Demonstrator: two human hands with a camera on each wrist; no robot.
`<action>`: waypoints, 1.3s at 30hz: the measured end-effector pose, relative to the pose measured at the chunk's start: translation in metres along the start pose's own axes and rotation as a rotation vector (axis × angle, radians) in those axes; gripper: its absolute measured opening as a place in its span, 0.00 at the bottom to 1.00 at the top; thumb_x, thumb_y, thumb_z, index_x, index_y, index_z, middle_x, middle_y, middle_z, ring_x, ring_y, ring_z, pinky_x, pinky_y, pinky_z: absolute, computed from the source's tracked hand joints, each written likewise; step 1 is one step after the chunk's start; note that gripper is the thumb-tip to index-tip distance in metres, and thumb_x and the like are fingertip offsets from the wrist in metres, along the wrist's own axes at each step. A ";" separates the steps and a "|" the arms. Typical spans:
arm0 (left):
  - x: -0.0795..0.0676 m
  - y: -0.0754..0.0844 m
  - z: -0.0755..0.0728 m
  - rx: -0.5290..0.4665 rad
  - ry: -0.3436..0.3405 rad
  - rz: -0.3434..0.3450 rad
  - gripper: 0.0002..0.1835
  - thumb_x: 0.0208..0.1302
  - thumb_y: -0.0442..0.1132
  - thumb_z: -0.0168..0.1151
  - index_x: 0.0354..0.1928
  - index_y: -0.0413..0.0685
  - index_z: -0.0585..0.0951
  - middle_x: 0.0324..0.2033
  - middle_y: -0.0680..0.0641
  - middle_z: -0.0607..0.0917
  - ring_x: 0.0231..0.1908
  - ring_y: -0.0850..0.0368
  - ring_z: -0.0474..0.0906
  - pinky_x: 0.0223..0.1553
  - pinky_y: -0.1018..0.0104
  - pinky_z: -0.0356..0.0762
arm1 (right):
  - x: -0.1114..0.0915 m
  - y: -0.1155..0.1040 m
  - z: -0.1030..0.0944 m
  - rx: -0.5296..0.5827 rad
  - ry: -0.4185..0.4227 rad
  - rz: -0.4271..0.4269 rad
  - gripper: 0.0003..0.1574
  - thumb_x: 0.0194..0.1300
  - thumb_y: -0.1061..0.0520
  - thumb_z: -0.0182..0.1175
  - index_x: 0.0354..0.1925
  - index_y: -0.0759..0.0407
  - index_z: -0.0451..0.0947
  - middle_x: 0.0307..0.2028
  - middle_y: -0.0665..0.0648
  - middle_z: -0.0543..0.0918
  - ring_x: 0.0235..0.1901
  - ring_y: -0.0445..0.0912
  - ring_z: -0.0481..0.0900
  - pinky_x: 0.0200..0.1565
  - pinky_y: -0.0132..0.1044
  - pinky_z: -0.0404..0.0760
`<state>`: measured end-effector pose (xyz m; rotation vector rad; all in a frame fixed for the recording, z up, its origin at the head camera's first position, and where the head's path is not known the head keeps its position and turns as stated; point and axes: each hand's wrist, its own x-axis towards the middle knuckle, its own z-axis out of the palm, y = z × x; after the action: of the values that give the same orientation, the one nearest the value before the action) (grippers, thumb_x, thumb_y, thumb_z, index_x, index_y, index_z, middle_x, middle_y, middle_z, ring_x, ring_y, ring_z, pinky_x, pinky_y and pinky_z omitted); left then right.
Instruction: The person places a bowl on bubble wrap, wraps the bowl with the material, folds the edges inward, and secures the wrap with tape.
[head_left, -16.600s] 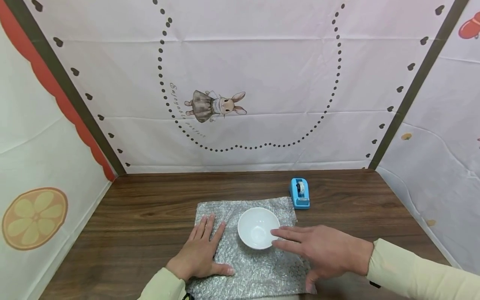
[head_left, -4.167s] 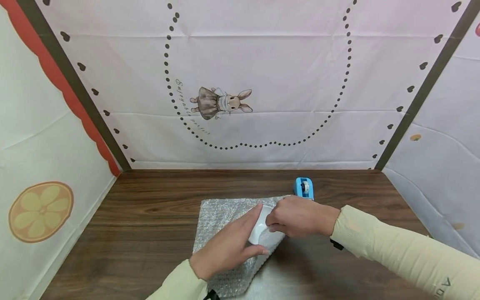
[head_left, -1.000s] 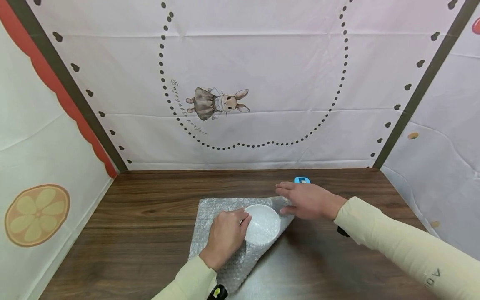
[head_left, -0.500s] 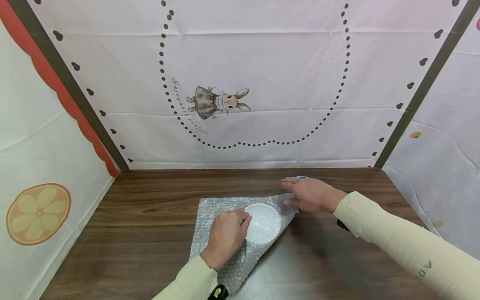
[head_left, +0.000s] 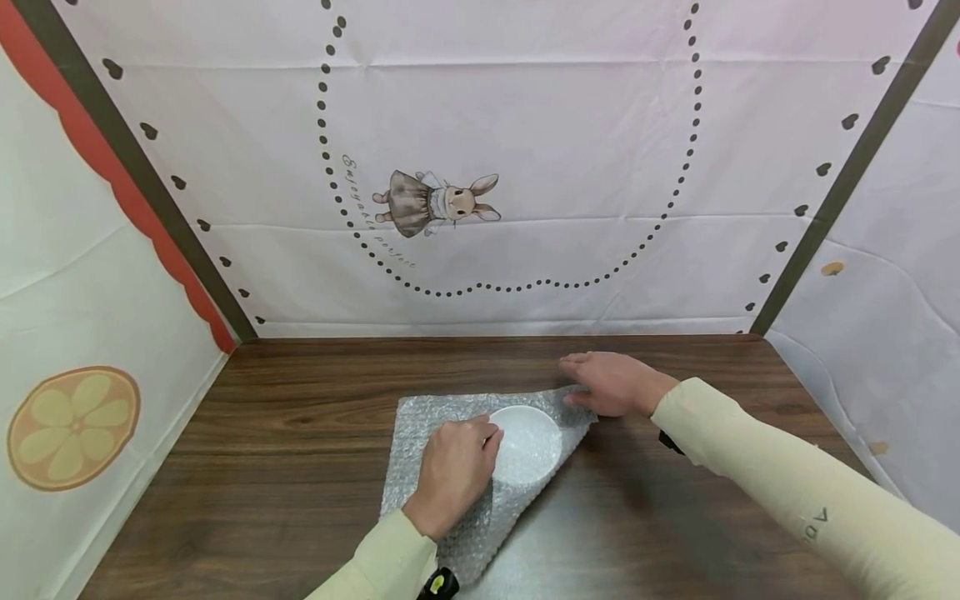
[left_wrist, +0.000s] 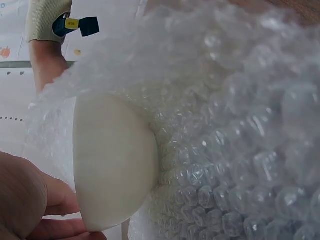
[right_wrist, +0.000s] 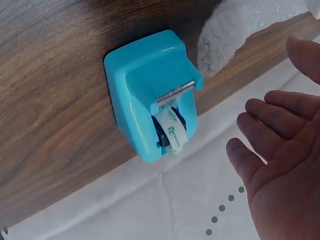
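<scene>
White bowl (left_wrist: 115,160), pinched in the left grip (head_left: 453,467), lies in bubble wrap (head_left: 427,418); the right grip (head_left: 615,383), parted, hovers near the dispenser (right_wrist: 150,85).

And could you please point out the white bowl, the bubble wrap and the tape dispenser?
White bowl (left_wrist: 114,160): left wrist view, outer side.
Bubble wrap (left_wrist: 220,132): left wrist view, bubbled surface.
Tape dispenser (right_wrist: 145,80): right wrist view, blue body.

Surface (head_left: 262,467): dark brown wood grain, pale sheen (head_left: 558,558) toward near edge. Behind: creased white cloth (head_left: 540,150), dotted loop (head_left: 518,290), sideways rabbit print (head_left: 431,205). Left wall (head_left: 60,308): red scalloped edging (head_left: 112,183), orange-slice print (head_left: 73,427). Right wall (head_left: 892,333): pale, wrinkled.
</scene>
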<state>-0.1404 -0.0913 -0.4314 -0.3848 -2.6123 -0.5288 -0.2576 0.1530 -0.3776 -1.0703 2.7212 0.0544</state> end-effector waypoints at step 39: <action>-0.002 0.003 -0.001 -0.029 0.008 -0.020 0.21 0.65 0.36 0.72 0.13 0.53 0.80 0.37 0.46 0.94 0.27 0.54 0.90 0.25 0.62 0.84 | 0.013 0.002 0.013 0.223 0.173 -0.030 0.19 0.65 0.71 0.58 0.21 0.55 0.70 0.19 0.45 0.62 0.22 0.38 0.58 0.27 0.30 0.60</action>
<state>-0.1374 -0.0900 -0.4303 -0.3660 -2.6061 -0.5739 -0.2659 0.1474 -0.3934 -1.0945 2.7764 -0.3534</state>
